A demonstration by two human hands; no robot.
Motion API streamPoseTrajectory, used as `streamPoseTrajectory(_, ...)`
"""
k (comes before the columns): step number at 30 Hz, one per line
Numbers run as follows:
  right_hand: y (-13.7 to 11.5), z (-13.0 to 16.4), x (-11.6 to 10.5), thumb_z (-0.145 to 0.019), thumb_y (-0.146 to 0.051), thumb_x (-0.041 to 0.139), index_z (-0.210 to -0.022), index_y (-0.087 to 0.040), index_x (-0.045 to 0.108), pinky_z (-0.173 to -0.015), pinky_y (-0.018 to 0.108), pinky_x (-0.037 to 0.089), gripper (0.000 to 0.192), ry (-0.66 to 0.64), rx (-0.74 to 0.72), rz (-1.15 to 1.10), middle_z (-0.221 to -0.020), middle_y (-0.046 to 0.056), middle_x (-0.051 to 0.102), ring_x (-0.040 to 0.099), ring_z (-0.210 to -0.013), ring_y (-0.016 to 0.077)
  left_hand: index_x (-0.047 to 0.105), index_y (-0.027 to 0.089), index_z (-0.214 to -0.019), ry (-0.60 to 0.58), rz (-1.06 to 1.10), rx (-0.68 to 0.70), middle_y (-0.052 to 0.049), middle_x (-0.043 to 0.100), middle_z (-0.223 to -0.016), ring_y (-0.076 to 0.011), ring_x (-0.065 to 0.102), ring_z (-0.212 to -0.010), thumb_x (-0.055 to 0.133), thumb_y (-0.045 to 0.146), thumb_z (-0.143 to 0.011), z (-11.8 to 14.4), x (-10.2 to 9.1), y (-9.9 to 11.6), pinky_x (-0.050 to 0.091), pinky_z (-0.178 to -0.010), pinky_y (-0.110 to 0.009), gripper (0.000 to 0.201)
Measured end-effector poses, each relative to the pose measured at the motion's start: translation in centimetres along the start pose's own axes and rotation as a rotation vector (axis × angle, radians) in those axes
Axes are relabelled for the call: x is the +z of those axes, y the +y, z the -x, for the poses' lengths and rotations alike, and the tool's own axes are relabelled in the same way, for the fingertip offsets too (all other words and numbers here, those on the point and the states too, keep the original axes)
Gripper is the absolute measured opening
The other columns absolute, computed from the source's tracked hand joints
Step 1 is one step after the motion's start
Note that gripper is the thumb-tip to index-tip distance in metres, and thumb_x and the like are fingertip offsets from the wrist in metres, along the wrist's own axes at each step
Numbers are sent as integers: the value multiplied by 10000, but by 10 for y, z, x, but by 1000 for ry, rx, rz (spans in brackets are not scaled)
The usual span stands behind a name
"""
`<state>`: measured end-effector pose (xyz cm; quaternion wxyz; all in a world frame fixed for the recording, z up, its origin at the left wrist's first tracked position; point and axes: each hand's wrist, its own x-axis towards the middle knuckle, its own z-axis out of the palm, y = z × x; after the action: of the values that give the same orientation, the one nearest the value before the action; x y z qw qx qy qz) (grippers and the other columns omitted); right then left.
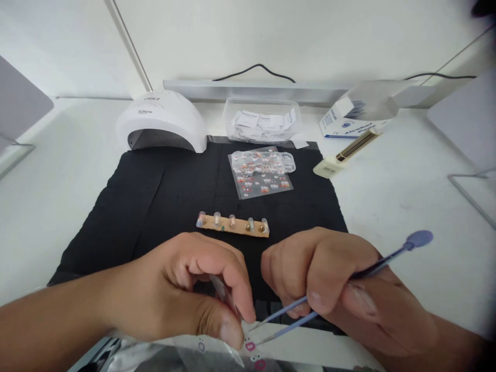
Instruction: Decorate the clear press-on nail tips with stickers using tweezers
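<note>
Right hand (341, 289) pinching lilac tweezers (310, 310), tips touching pink sticker (250, 345); left hand (194, 294) pressing sticker sheet (217, 351) down, fingers closed.

A white counter (406, 206) fills the view, evenly lit by soft, bright light with only faint shadows. Behind it rises a plain white wall (294, 36), and a pale metal rail (248, 90) runs along the counter's back edge. A thin black cable (256, 68) loops above the rail against the wall. A slim rod (127, 44) slants up the wall from the back left. Grey panels (19, 103) stand at the counter's left and right edges, the right one (470, 121) near a wire frame (473, 199).
</note>
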<state>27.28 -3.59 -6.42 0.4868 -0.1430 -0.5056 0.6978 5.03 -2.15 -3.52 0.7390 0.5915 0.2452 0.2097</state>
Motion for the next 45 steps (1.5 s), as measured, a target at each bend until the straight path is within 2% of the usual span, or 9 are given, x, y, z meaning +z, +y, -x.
streamPoseTrajectory(3,2,0,2,-863,-296,605,-684,-164,671,-547,269,399,232,13,-14,-46,-650,27,618,557,-587,123,749,140,-818,-3,9,7,-27,678,-768,-104,609,-669,772,131,-799,0,0,0,507,-630,-194,31)
streamPoseTrajectory(10,1,8,-4,-874,-308,591,-850,-180,735,-623,321,426,194,-47,34,-35,-752,35,636,586,-665,146,758,148,-834,-25,19,-2,-23,678,-774,-103,615,-674,774,134,-801,0,-1,-1,508,-634,-192,39)
streamPoseTrajectory(18,1,3,5,-863,-313,625,-691,-172,655,-548,268,388,224,20,-8,-5,-674,17,619,555,-588,118,754,145,-831,-29,16,-18,-26,683,-782,-101,618,-681,765,137,-807,0,0,1,508,-634,-190,28)
streamPoseTrajectory(25,-2,6,2,-908,-314,588,-789,-173,674,-574,281,434,203,-2,-49,147,-714,17,595,552,-622,121,744,134,-809,-5,-22,-50,-22,662,-752,-102,597,-665,770,167,-800,-1,0,2,493,-619,-199,42)
streamPoseTrajectory(29,-10,4,0,-938,-346,567,-801,-169,662,-547,278,466,243,-101,-148,254,-698,24,608,582,-599,130,738,136,-818,-7,-34,-43,-22,663,-761,-103,596,-672,769,170,-803,-1,-1,2,492,-622,-200,48)
streamPoseTrajectory(31,-16,5,1,-981,-342,533,-781,-175,652,-576,288,495,287,-14,-78,356,-694,18,616,603,-616,134,737,137,-820,-6,-39,-44,-21,658,-754,-104,592,-668,773,177,-800,-1,-1,2,490,-618,-200,58)
streamPoseTrajectory(33,-20,6,1,-986,-381,518,-771,-180,638,-592,294,516,319,-7,-91,426,-697,11,622,613,-613,130,738,139,-828,1,-35,-47,-18,654,-750,-101,583,-660,773,180,-802,-1,-1,1,485,-611,-197,60)
streamPoseTrajectory(35,-23,9,1,-980,-385,529,-792,-187,640,-613,296,531,294,-60,-94,499,-721,6,637,621,-627,126,738,141,-839,0,-31,-46,-16,653,-752,-96,576,-654,773,179,-805,-1,-1,1,479,-603,-193,62)
streamPoseTrajectory(45,-21,13,0,-994,-361,504,-823,-197,654,-611,289,533,281,-57,-146,539,-695,-10,629,576,-581,106,736,138,-831,-16,-34,-42,-11,646,-755,-88,567,-658,771,159,-801,1,-2,3,476,-607,-182,50)
